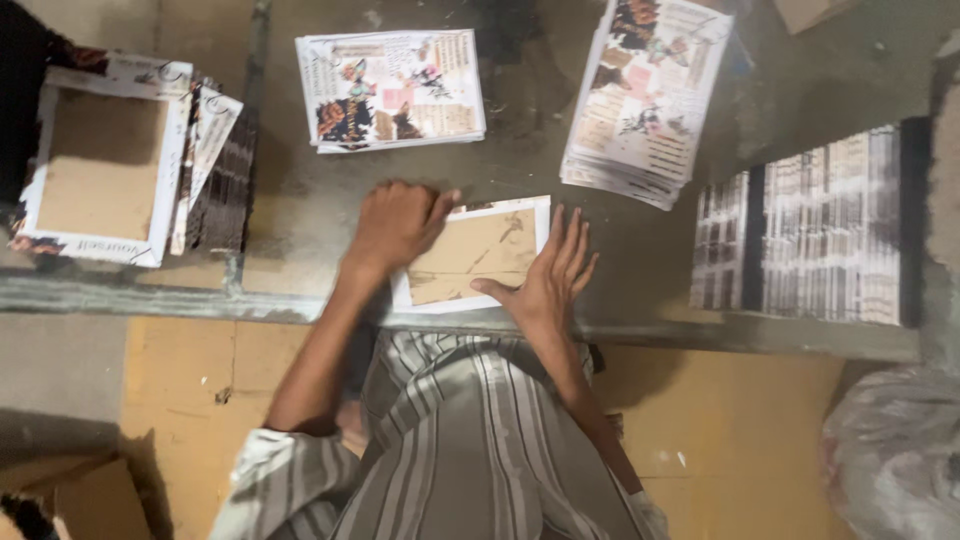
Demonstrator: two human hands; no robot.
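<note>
A brown cardboard cover with a white printed border (480,255) lies flat at the near edge of the grey worktable (300,200). My left hand (397,225) presses down on its left part with curled fingers. On the cover's right edge rests my right hand (550,275), flat, fingers spread apart. Neither hand grips anything.
A stack of printed sheets (390,90) lies at the back centre; a second, slanted stack (645,95) sits back right. Finished brown-faced covers (105,170) are piled at the left. Rows of stacked booklets (810,235) stand on the right. A plastic bag (890,455) lies on the floor.
</note>
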